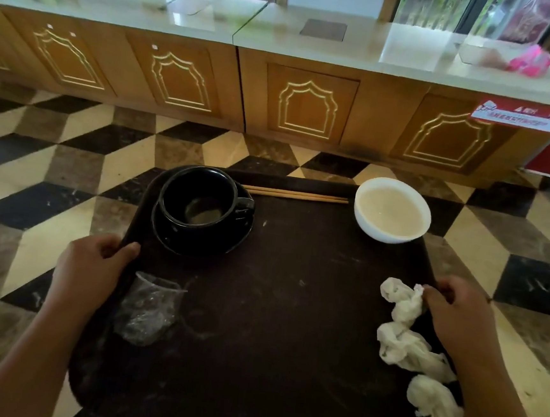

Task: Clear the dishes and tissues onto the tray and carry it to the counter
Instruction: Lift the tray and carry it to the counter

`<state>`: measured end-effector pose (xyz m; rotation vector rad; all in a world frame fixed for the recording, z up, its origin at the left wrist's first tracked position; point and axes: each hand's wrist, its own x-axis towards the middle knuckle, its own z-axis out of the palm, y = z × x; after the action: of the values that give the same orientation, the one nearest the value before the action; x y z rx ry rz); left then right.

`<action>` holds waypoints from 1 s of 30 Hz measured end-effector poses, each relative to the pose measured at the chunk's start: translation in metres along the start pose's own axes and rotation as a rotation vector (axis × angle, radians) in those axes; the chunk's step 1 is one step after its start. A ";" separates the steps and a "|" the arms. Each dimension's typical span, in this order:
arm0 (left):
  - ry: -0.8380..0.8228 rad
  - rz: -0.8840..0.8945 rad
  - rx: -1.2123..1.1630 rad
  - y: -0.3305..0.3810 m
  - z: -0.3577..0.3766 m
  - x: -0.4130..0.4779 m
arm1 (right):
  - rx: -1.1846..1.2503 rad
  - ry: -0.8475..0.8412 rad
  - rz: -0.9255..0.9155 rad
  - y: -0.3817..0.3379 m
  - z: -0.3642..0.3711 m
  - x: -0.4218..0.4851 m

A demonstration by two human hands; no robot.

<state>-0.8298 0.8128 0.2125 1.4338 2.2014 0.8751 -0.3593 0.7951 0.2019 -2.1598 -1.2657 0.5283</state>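
Tray: we've got the dark brown tray (268, 307) right under our chin, held level over the checkered floor (38, 161), scuffed and smeared across its middle.
Left hand: our left hand (90, 267) is clamped on the tray's left rim, thumb hooked over the top edge, fingers curled underneath.
Right hand: our right hand (454, 312) grips the right rim the same way, knuckles up, fingertips wrapped over the edge and touching the topmost tissue.
Tissues: three crumpled white tissues (404, 346) run down the right side of the tray, one after another toward the near corner.
Plastic wrapper: a clear crumpled plastic wrapper (146, 310) lies near the left edge, just beside our left wrist.
Cup: the black cup (201, 200) sits on its black saucer (204, 238) in the far left corner, handle pointing right, a little liquid at the bottom.
Chopsticks: a pair of wooden chopsticks (296, 194) lies along the far edge, between cup and bowl.
Bowl: the white bowl (392, 210) rides the far right corner, overhanging the rim a touch, pale liquid inside.
Counter: ahead of us stands the counter (283, 19), pale top over wooden panelled doors (309, 108), well apart from the tray.
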 end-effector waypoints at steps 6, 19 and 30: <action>0.008 -0.019 0.030 0.048 0.039 0.065 | 0.026 -0.003 -0.017 -0.030 0.013 0.096; -0.008 -0.088 -0.006 0.092 0.080 0.219 | -0.017 -0.033 -0.018 -0.105 0.072 0.253; -0.035 -0.085 -0.090 0.089 0.103 0.446 | -0.038 0.009 -0.019 -0.221 0.172 0.384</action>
<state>-0.8916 1.2750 0.2085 1.2952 2.1516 0.9014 -0.4235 1.2663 0.1974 -2.1764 -1.2995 0.4899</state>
